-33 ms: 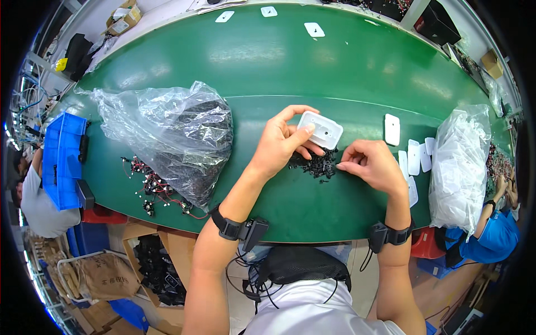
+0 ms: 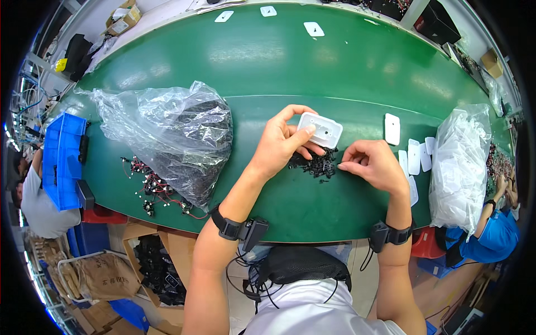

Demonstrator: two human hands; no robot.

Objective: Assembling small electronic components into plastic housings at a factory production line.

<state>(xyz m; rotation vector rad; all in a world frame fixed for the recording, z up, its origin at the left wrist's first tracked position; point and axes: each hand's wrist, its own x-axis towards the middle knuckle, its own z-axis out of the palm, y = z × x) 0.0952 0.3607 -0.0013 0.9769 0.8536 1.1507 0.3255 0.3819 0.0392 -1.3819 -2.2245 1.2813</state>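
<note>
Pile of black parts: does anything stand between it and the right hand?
Nothing visible does: the right hand is just beside the right edge of the pile. The white case, held in the left hand, appears beyond the pile, not between.

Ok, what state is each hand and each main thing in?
White rectangular plastic shell: held, hollow side showing
Left hand: gripping that shell
Right hand: fingers curled; grip unclear
Small black plastic parts: loosely heaped
Clear plastic bag with dark contents: bulging
Translucent plastic bag with white contents: bulging
Brown cardboard box: open at the top
</note>
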